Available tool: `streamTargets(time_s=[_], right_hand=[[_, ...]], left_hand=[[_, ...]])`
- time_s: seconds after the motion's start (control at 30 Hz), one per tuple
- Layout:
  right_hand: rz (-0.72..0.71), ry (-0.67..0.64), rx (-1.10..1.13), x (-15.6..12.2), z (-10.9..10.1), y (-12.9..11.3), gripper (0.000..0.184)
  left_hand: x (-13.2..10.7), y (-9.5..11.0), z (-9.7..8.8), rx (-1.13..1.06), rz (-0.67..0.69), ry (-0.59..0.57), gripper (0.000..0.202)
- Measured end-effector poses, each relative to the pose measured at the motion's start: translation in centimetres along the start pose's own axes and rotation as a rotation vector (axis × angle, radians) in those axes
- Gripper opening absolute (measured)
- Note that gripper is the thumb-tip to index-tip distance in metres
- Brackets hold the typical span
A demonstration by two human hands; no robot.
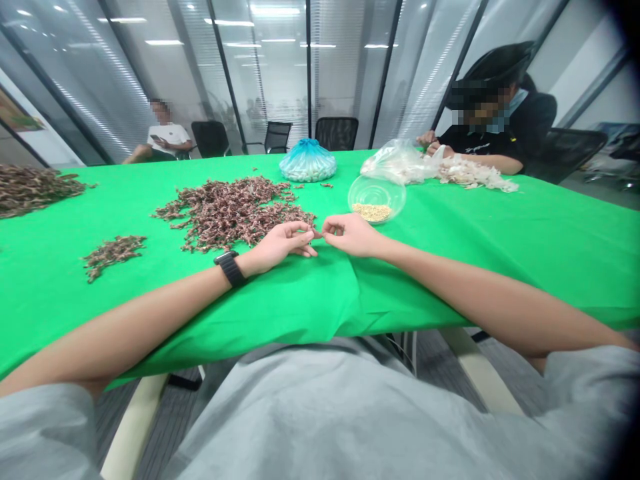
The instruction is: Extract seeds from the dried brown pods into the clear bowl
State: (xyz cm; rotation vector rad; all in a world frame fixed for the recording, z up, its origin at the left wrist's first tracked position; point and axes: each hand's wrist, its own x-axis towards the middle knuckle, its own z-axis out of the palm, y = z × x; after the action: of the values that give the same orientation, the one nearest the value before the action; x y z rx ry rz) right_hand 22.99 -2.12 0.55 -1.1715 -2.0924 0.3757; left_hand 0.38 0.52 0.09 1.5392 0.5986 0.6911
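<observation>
My left hand (pixel 287 241), with a dark watch on the wrist, pinches thumb against forefinger. Its other fingers are loosely spread. Facing it almost tip to tip, my right hand (pixel 351 235) is closed in a pinch too. A tiny dried brown piece (pixel 319 234) shows between the two sets of fingertips; its exact kind is too small to tell. Just behind my left hand spreads a big heap of similar dried, twisted brown pieces (pixel 230 210). Beyond my right hand stands a clear round plastic bowl (pixel 383 189) with small pale yellow bits (pixel 371 212) in it.
A smaller brown pile (pixel 114 253) and a large heap (pixel 35 190) lie leftward on the green cloth (pixel 280 300). Farther back sit a tied blue bag (pixel 307 160) and a clear bag (pixel 397 160) beside pale scraps (pixel 470 172). One person works at right; another sits behind, left.
</observation>
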Motion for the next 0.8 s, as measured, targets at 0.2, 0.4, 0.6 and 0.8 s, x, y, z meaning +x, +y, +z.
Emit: streamTargets(time_s=[0.2, 0.4, 0.6, 0.8], right_hand=[[-0.005, 0.007, 0.013, 0.0, 0.3, 0.4, 0.013], [-0.016, 0.024, 0.02, 0.0, 0.2, 0.2, 0.012], [-0.054, 0.1, 0.046, 0.0, -0.4, -0.9, 0.014], [-0.103, 0.131, 0.061, -0.3, -0.1, -1.6, 0.014]], left_hand=[[0.0, 0.0, -0.1, 0.003, 0.004, -0.007, 0.047], [0.0, 0.0, -0.1, 0.0, 0.0, -0.015, 0.047], [0.0, 0.1, -0.1, 0.025, -0.007, -0.048, 0.05], [0.0, 0.2, -0.1, 0.06, 0.005, -0.109, 0.051]])
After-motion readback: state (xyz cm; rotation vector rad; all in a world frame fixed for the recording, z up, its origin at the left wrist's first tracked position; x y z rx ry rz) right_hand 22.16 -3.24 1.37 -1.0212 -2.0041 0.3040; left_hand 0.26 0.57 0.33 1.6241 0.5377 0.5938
